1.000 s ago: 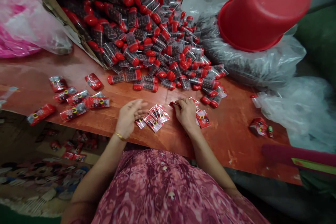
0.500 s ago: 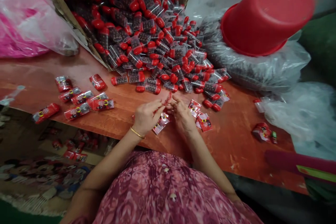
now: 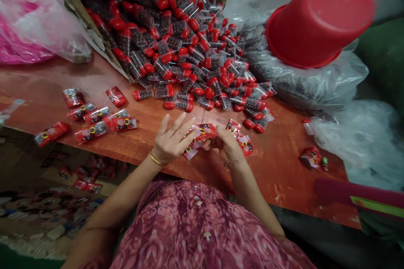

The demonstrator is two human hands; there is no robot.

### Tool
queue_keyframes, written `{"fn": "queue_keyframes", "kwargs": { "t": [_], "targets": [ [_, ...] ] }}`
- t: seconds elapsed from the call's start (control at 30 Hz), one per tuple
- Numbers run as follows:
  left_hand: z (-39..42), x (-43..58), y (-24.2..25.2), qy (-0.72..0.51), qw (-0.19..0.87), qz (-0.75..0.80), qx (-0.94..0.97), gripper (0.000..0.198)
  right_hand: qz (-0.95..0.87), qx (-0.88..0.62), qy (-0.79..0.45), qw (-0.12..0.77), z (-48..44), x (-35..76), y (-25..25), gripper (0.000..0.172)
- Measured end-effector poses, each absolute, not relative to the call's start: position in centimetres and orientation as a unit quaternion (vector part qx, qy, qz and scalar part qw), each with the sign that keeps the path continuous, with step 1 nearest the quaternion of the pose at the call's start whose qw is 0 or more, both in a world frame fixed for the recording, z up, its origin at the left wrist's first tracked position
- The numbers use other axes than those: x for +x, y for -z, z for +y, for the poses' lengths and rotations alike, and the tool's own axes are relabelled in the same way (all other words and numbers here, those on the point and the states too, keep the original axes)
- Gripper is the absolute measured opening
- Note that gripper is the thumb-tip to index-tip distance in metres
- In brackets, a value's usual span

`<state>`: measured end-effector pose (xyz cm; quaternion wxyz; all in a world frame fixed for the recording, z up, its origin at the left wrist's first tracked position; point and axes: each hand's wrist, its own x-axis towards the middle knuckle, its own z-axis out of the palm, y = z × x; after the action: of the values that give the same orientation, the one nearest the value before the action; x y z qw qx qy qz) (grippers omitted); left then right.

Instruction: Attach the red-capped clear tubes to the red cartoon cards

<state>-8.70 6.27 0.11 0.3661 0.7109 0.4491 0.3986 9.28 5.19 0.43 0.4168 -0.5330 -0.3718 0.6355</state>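
The open left grip [image 3: 172,141], fingers splayed, sits just left of a red foil sachet [image 3: 205,131] lying crosswise on the orange bench [image 3: 277,172]; the right grip [image 3: 225,145] seems clenched on its right end.

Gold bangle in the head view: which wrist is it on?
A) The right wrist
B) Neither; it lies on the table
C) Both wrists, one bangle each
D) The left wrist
D: the gold bangle circles the wrist of the left hand, while the wrist of the right hand, at the red packet, is bare.
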Motion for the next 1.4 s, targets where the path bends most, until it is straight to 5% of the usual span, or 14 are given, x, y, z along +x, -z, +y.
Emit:
{"fn": "queue_keyframes", "kwargs": {
  "t": [0.17,0.37,0.6,0.77,0.93,1.17,1.27,1.4],
  "targets": [
    [6.3,-8.4,-0.3,-0.428,0.377,0.477,0.669,0.024,-0.384,-0.534,-0.606,0.448,5.4,8.6,-0.8,0.039],
    [7.4,-8.5,-0.6,-0.321,0.548,0.468,0.615,0.022,-0.508,-0.468,-0.647,0.324,6.5,9.0,-1.2,0.037],
    [6.7,-7.0,1.7,-0.454,0.461,0.566,0.511,0.025,-0.402,-0.509,-0.645,0.404,5.8,7.1,1.4,0.045],
    [6.0,-6.4,1.7,-0.467,0.621,0.521,0.354,0.032,-0.463,-0.523,-0.56,0.445,5.9,6.1,2.4,0.038],
    [6.3,-8.0,1.4,-0.439,0.684,0.538,0.223,0.039,-0.613,-0.483,-0.522,0.345,7.8,6.2,2.0,0.039],
    [7.4,-10.1,1.3,-0.521,0.607,0.571,0.186,0.039,-0.792,-0.578,-0.121,0.156,13.9,4.8,1.9,0.034],
    [7.5,-10.3,1.1,-0.528,0.609,0.566,0.174,0.042,-0.824,-0.557,-0.059,0.086,14.6,5.8,2.5,0.035],
    [7.6,-10.2,0.9,-0.523,0.623,0.561,0.151,0.041,-0.843,-0.525,-0.038,0.111,12.6,10.0,3.2,0.036]
  ]
}}
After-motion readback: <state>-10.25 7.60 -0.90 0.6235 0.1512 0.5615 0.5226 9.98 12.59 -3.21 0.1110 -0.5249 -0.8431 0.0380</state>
